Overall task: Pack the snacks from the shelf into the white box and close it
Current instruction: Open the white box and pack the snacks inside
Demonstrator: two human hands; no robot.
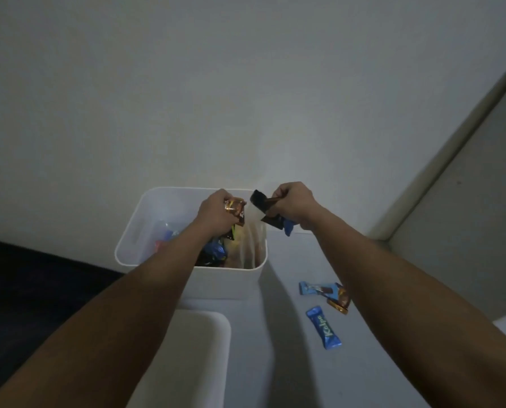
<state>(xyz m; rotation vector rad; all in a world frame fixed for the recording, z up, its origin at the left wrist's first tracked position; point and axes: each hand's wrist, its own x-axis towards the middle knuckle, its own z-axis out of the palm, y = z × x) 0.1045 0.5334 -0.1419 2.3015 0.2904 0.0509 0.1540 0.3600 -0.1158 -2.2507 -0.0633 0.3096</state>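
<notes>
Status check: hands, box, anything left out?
Left hand and right hand grip snacks at open white box. Three snacks on shelf. Lid off.

1. "Kalpa" stands in pale script letters along the blue snack wrapper (323, 328) that lies alone on the white surface, near the right forearm. The last letter is not sharp, so the reading is the likeliest one.
2. The brown-and-gold wrapper (236, 209) that the left hand (216, 214) grips over the white box (128, 248) carries white lettering on its dark lower part, too blurred to read.
3. The light-blue wrapper (316, 289) beside the gold one (340, 300) on the surface shows a small print patch; no letter can be made out.
4. The dark wrappers (268, 207) in the right hand (294, 206) show no legible text.
</notes>
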